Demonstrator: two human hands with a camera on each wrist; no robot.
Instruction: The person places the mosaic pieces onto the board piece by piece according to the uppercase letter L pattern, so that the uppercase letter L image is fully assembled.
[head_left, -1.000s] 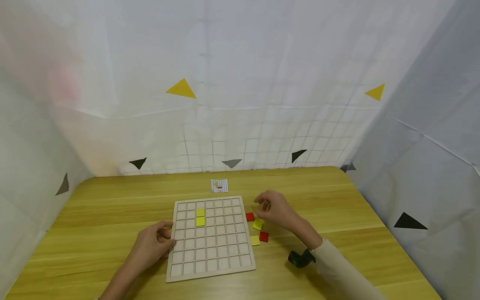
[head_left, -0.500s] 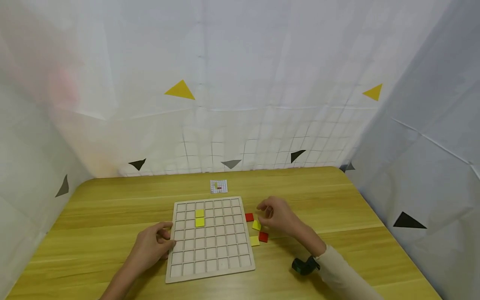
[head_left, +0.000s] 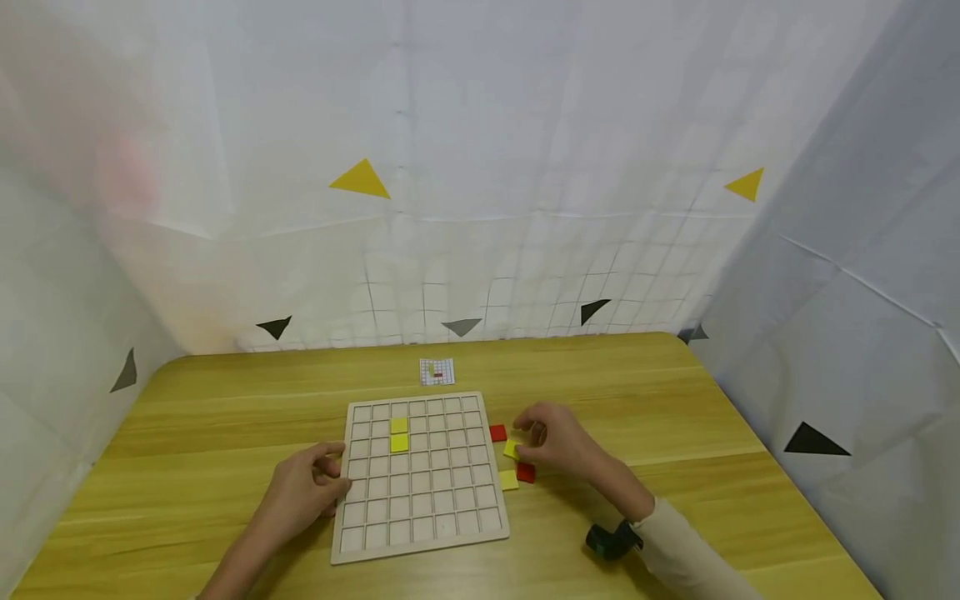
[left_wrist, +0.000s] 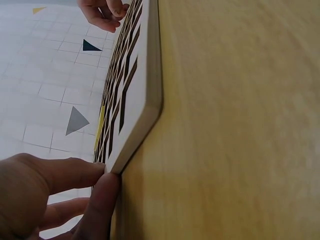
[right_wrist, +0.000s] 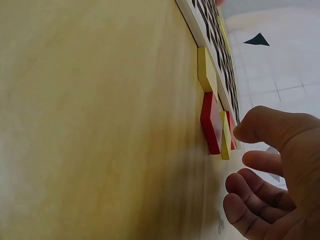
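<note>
My left hand rests at the left side of a pale wooden grid board; its thumb and index fingertip touch the edge. Two yellow square tiles lie one above the other in cells near the board's upper left. Over the table on the right, my right hand hovers with thumb and fingers apart, holding nothing. Its thumb is closest to a loose yellow tile. Around that tile lie a red tile, another red tile and a second yellow tile, beside the board's right edge.
A small printed grid card with coloured squares lies behind the board. A dark device sits by the right wrist. White sheeting surrounds the wooden table at the back and sides.
My right hand has come slightly toward the near side, lowering its thumb by the loose yellow tile. The left hand, board and tiles look unmoved.
</note>
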